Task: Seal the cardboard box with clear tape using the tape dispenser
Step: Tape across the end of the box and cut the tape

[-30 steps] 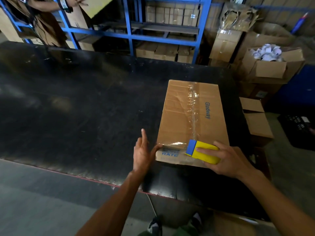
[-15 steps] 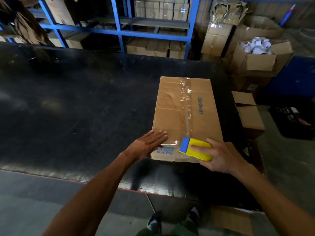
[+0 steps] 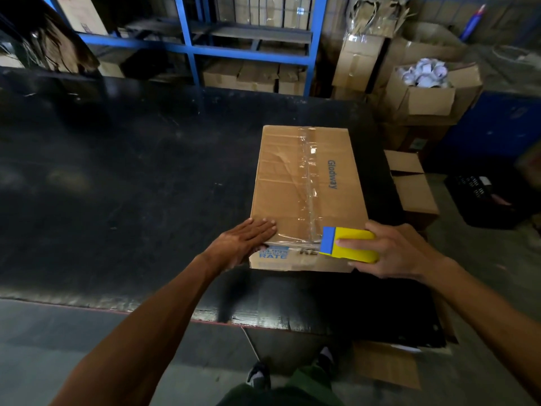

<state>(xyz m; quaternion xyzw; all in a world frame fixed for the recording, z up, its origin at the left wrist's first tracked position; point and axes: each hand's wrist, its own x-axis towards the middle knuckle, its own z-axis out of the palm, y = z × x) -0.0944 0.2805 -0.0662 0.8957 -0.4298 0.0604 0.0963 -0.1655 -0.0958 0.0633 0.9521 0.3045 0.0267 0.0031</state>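
A: Where's the box?

B: The cardboard box (image 3: 307,197) lies flat on the black table (image 3: 131,186), centre-right of the frame, its near end close to the table's front edge. A strip of clear tape (image 3: 308,183) runs down the middle seam from far end to near end.

A: Hands?

B: The left hand (image 3: 243,244) lies flat with fingers spread, pressing on the box's lower-left corner and holding nothing. The right hand (image 3: 395,250) is wrapped around the yellow and blue tape dispenser (image 3: 348,244), which sits on the box at its lower right; the blue end points left along a cross strip of tape at the near edge.

A: Handling?

B: My guess is it's light. It's thin corrugated, with creases already showing on the left flap, so it'll flex under load. The table looks slick, so the box could slide; the flat palm is the right brace. Push on the corner or edge, where there's a wall underneath, not mid-flap.

A: Dispenser?

B: Rigid plastic body. Grip it around the yellow part, as it is held now. I can't see the blade. Keep the tape taut, since slack film wrinkles.

A: Risk?

B: Tape bunching at the edge, and a crushed flap.
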